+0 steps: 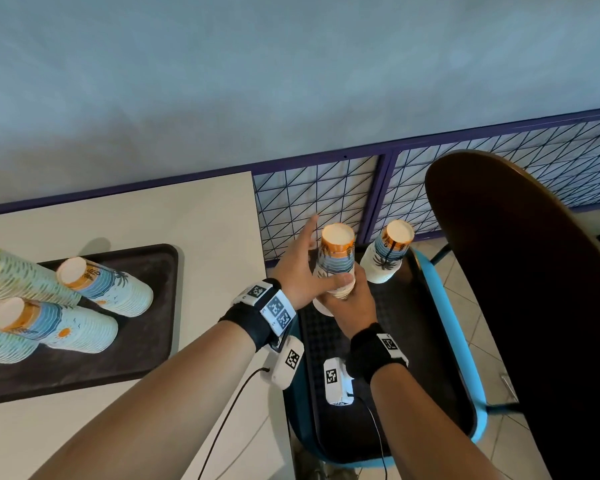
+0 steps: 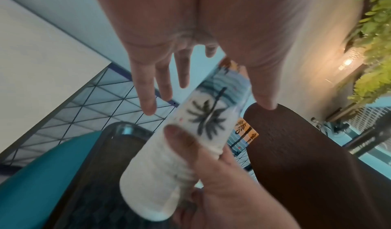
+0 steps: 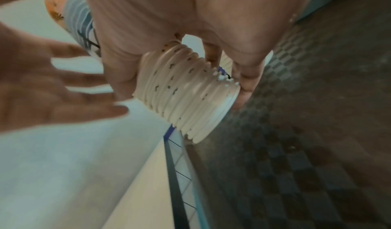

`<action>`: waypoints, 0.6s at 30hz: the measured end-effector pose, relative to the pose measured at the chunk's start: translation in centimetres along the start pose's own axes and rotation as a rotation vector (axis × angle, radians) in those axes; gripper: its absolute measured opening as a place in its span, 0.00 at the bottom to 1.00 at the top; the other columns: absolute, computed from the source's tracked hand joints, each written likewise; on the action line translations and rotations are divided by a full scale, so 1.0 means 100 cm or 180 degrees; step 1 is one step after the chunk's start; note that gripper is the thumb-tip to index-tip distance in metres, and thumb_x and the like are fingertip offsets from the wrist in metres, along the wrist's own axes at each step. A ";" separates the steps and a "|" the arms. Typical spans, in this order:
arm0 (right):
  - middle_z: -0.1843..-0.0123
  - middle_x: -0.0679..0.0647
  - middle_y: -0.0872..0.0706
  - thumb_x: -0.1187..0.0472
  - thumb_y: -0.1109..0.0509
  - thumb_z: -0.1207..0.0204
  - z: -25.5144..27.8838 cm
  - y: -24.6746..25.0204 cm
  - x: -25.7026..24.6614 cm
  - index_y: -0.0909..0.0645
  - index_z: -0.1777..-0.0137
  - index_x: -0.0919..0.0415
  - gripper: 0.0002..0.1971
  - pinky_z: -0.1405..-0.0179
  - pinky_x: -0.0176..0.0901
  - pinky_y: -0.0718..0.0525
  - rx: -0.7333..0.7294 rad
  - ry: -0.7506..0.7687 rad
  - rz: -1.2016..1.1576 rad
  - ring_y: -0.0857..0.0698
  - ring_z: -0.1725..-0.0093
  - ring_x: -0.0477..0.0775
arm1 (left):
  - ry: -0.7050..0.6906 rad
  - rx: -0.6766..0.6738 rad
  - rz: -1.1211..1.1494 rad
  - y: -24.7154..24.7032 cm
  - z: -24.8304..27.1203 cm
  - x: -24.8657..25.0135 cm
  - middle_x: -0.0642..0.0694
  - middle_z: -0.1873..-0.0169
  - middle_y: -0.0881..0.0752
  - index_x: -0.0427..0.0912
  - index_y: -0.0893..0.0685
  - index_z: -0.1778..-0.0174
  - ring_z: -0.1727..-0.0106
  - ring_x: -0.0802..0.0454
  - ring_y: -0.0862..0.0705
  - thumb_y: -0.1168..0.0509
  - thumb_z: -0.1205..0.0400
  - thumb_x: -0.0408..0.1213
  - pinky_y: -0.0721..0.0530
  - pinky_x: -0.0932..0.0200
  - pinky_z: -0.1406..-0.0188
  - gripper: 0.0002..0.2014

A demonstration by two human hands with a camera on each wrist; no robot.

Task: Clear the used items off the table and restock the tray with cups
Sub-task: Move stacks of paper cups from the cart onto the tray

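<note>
A tall stack of palm-print paper cups (image 1: 338,261) stands bottom-up and tilted over the dark tray (image 1: 413,341) on a blue chair seat. My right hand (image 1: 352,301) grips the stack low down, fingers curled round the ribbed rims (image 3: 186,95). My left hand (image 1: 297,268) is beside the stack's upper part (image 2: 203,120) with straight, spread fingers; whether its thumb touches the stack I cannot tell. A second, shorter stack (image 1: 388,258) stands on the same tray just to the right.
On the white table (image 1: 205,220) at left lies another dark tray (image 1: 146,341) with several cup stacks (image 1: 108,285). A wire grid partition (image 1: 326,202) runs behind. The dark brown chair back (image 1: 534,306) rises close on the right.
</note>
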State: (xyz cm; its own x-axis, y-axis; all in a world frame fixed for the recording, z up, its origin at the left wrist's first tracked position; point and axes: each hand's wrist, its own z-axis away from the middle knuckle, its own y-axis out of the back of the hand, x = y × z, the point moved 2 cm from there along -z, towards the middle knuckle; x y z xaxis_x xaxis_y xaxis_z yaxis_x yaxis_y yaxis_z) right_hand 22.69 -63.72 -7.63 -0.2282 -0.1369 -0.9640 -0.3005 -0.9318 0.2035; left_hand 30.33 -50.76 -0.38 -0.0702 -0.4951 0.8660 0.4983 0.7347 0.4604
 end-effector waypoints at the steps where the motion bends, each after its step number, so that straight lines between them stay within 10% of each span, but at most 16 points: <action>1: 0.37 0.43 0.10 0.58 0.15 0.35 0.001 0.001 -0.003 0.25 0.28 0.39 0.37 0.38 0.40 0.14 -0.0012 0.0034 -0.0083 0.12 0.38 0.40 | 0.0101 -0.0037 0.0191 -0.003 0.003 -0.006 0.48 0.18 0.25 0.67 0.56 0.10 0.23 0.53 0.22 0.15 0.35 0.60 0.19 0.44 0.24 0.66; 4: 0.36 0.48 0.11 0.70 0.15 0.34 0.006 0.004 -0.013 0.28 0.23 0.54 0.40 0.43 0.36 0.13 -0.0112 0.0136 -0.0247 0.11 0.37 0.43 | 0.0321 -0.0144 0.0565 -0.011 0.008 -0.023 0.54 0.26 0.17 0.76 0.48 0.14 0.28 0.52 0.14 0.15 0.45 0.69 0.15 0.41 0.27 0.66; 8: 0.34 0.47 0.13 0.73 0.15 0.34 0.017 0.005 -0.026 0.28 0.22 0.56 0.41 0.44 0.29 0.15 -0.0334 0.0319 -0.0237 0.13 0.37 0.37 | 0.0279 -0.0203 0.0894 -0.017 0.010 -0.030 0.51 0.33 0.10 0.52 0.26 0.20 0.30 0.52 0.12 0.12 0.40 0.62 0.16 0.40 0.26 0.53; 13: 0.27 0.46 0.16 0.66 0.19 0.27 0.031 0.012 -0.027 0.31 0.18 0.51 0.38 0.33 0.44 0.14 -0.0430 0.0452 -0.0187 0.16 0.28 0.48 | 0.0290 -0.0254 0.1012 -0.013 0.013 -0.033 0.46 0.33 0.10 0.50 0.24 0.22 0.31 0.46 0.11 0.12 0.34 0.51 0.15 0.35 0.28 0.45; 18: 0.32 0.46 0.18 0.63 0.26 0.27 0.028 0.043 -0.007 0.28 0.30 0.47 0.27 0.32 0.53 0.15 0.0112 0.0002 -0.0085 0.15 0.33 0.50 | 0.0311 -0.0095 0.1141 -0.008 0.019 -0.033 0.54 0.39 0.08 0.47 0.22 0.25 0.37 0.59 0.10 0.16 0.38 0.50 0.14 0.61 0.37 0.44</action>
State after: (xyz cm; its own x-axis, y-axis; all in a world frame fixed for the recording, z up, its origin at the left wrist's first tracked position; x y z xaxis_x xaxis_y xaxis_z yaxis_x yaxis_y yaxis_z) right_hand 18.92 -66.70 -5.64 -0.2192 -0.1124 -0.9692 -0.3387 -0.9228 0.1837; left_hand 28.54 -48.87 -3.31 0.1955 -0.2517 0.9479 0.5014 0.8563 0.1240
